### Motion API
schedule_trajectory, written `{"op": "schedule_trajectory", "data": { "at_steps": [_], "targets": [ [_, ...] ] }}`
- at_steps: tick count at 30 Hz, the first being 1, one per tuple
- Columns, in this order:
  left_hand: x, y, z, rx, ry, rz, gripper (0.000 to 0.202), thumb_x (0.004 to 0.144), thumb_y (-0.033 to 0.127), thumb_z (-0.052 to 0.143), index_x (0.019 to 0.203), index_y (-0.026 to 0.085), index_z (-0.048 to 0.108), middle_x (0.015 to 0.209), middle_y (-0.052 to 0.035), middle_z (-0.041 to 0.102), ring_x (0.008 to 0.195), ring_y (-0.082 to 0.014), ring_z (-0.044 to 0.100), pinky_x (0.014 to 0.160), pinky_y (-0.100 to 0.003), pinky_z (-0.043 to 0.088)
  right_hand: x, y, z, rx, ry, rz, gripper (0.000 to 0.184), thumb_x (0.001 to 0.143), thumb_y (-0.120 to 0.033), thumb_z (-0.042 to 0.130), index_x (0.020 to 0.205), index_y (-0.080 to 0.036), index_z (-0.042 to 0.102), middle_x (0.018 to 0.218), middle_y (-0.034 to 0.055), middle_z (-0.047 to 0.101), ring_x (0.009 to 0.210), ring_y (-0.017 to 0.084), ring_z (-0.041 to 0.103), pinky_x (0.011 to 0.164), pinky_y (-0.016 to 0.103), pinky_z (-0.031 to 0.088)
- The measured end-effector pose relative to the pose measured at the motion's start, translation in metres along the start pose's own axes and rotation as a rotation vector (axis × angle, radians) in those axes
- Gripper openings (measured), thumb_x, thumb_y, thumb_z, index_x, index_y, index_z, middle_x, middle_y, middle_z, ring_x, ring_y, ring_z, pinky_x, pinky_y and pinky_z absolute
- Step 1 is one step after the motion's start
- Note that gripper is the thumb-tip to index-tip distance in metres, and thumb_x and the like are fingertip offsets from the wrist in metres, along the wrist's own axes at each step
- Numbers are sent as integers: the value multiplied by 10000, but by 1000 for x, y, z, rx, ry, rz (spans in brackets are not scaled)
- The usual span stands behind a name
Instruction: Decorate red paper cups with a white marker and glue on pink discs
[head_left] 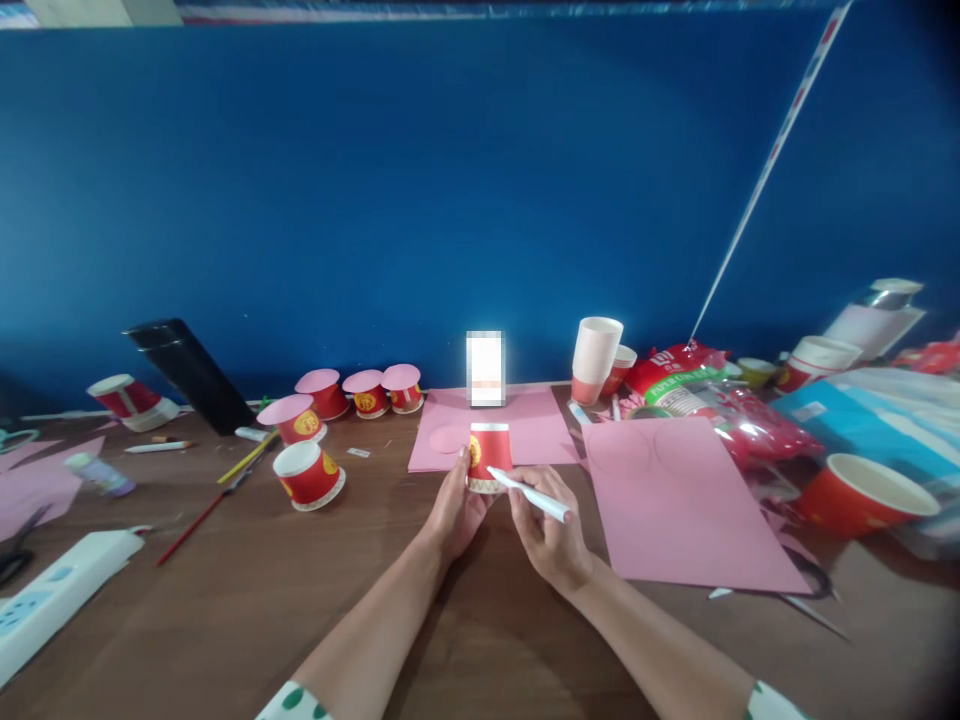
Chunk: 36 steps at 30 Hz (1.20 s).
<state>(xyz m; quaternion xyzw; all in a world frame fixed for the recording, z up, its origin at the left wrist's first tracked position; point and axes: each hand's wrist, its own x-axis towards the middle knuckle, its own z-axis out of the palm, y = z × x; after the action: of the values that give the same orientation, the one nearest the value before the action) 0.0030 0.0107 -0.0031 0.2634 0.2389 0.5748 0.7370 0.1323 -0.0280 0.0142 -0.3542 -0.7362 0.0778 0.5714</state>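
Between my hands a red paper cup (491, 450) is held upside down, with a yellow emblem on its side and a pale zigzag band along its lower rim. My left hand (459, 510) grips the cup from the left, thumb up along its side. My right hand (551, 525) is closed around a white marker pen (536, 493), its tip at the front of the cup; whether it touches cannot be made out. Behind the cup lies a pink paper sheet (525, 420) with a loose pink disc (448, 438) on it.
To the left stand several cups topped with pink discs (365, 381), a decorated cup (306, 475) and a black bottle (191, 375). A power strip (67, 590) lies front left. At right are a pink sheet (682, 510), stacked cups (596, 355) and a red package (682, 375).
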Motion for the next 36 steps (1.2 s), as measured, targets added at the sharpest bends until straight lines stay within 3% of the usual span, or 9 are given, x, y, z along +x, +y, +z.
{"op": "schedule_trajectory", "data": {
  "at_steps": [36],
  "targets": [
    [-4, 0, 5, 27, 25, 37, 340, 798, 394, 589, 1025, 140, 593, 968, -80, 677, 931, -191, 630, 890, -332, 462, 2, 3, 0, -33, -6, -31, 156, 874, -119, 442, 959, -179, 558, 847, 73, 626, 763, 185, 585, 691, 345, 484]
  ]
}}
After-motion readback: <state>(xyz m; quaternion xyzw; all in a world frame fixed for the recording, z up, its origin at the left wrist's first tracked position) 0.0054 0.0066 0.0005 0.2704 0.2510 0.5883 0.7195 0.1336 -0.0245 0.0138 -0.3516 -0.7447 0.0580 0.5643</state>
